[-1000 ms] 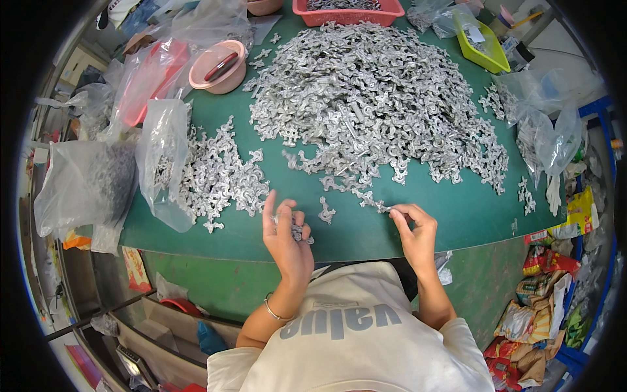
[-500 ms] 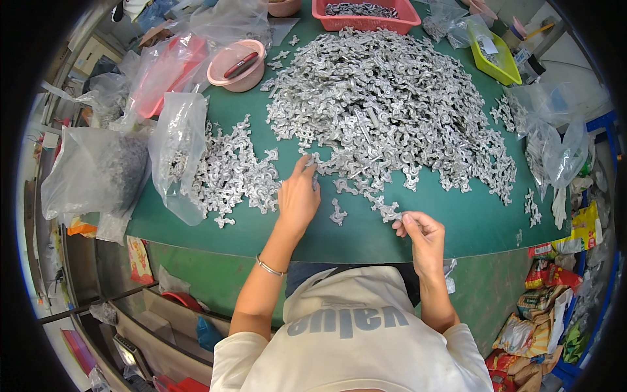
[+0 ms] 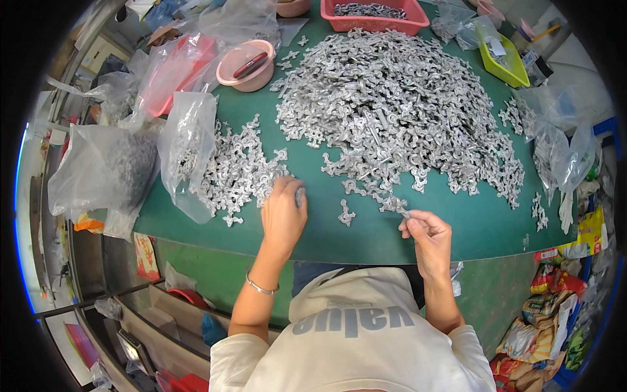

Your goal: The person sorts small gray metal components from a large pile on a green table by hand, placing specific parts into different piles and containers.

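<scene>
A large heap of silvery metal castings (image 3: pixel 385 98), small and branching in shape, covers the middle of the green table (image 3: pixel 326 245). To its left lies a smaller pile of like castings (image 3: pixel 238 166). My left hand (image 3: pixel 284 212) is at the right edge of that smaller pile, its fingers curled round a grey metal casting (image 3: pixel 300 196), mostly hidden. Near the table's front edge, my right hand (image 3: pixel 428 235) pinches a small metal casting (image 3: pixel 405 213) between thumb and finger. Just beyond it are loose castings (image 3: pixel 392 203), and one lone casting (image 3: pixel 346 213) lies between the hands.
A pink bowl (image 3: pixel 255 81) with a dark red tool, a red basket (image 3: pixel 375 25) of metal parts and a yellow-green basket (image 3: pixel 503 59) stand toward the back. Filled clear bags (image 3: pixel 98 170) crowd the left side; another clear bag (image 3: pixel 565 153) is on the right.
My left hand has drawn back from the big heap's edge, toward me and left to the smaller pile, with a casting in it. The right hand has barely moved. The view has shifted slightly.
</scene>
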`<state>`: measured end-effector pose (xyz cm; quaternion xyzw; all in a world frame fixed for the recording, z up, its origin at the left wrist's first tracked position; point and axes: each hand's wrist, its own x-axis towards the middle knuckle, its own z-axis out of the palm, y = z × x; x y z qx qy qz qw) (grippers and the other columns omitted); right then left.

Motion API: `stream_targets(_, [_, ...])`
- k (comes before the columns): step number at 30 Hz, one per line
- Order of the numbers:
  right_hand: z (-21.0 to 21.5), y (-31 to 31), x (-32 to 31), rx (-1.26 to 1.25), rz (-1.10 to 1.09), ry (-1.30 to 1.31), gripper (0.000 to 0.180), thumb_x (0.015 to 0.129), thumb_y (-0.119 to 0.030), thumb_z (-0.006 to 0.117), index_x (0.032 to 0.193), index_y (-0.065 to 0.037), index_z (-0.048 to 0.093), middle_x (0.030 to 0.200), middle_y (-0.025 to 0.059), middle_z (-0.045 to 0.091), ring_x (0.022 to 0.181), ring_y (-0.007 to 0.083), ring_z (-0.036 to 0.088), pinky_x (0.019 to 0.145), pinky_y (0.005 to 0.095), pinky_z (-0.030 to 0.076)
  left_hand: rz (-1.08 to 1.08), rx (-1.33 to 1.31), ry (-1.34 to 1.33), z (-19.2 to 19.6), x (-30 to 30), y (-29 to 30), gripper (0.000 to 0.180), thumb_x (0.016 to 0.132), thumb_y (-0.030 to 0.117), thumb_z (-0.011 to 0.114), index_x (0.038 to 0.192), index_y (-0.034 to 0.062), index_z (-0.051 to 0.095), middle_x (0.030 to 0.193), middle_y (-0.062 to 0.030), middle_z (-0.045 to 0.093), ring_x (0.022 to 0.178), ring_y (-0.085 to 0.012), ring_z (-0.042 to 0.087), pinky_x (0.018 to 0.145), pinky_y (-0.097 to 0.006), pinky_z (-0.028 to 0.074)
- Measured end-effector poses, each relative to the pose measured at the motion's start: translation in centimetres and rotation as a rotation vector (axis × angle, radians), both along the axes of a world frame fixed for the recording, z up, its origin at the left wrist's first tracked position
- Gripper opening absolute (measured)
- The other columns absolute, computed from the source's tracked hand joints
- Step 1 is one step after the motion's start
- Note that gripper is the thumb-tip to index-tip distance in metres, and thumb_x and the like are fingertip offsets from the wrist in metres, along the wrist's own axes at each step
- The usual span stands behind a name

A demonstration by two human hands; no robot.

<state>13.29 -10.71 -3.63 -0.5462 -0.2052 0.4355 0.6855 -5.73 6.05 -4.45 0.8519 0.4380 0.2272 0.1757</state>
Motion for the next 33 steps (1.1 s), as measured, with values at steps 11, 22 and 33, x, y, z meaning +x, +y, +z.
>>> stream_targets(11, [3.5,0.3,-1.7,0.137,0.073,-0.614,0.024,0.065,0.012,0.064,0.089,0.006,0.062,0.075,0.0112,0.063,0.066,0.0151,0.056,0.059,0.0242,0.044,-0.213,-1.212,-0.867,4.4,2.5,-5.9,0.025,0.079,-0.001,0.058,0.104,-0.0024,0.058,0.086,-0.0072,0.06,0.056,-0.0046,0.044,0.041,-0.017,0.033])
stream_targets(22, [4.0,-0.5,-2.0,0.14,0.096,-0.17,0.025,0.071,0.017,0.057,0.094,0.008,0.059,0.084,0.0134,0.06,0.075,0.0171,0.057,0.07,0.0266,0.046,-0.244,-1.089,-0.838,5.0,3.0,-6.4,0.018,0.074,-0.001,0.065,0.092,-0.0005,0.063,0.081,-0.0026,0.058,0.067,-0.0054,0.048,0.057,-0.019,0.037])
stream_targets(33, [4.5,-1.1,-1.7,0.225,0.08,-0.214,0.024,0.071,0.018,0.056,0.093,0.01,0.058,0.085,0.0163,0.059,0.077,0.0202,0.058,0.071,0.0289,0.047,-0.322,-1.079,-0.847,5.7,3.4,-6.6,0.017,0.075,-0.001,0.064,0.092,-0.0004,0.063,0.081,-0.0024,0.058,0.067,-0.0054,0.045,0.057,-0.019,0.034])
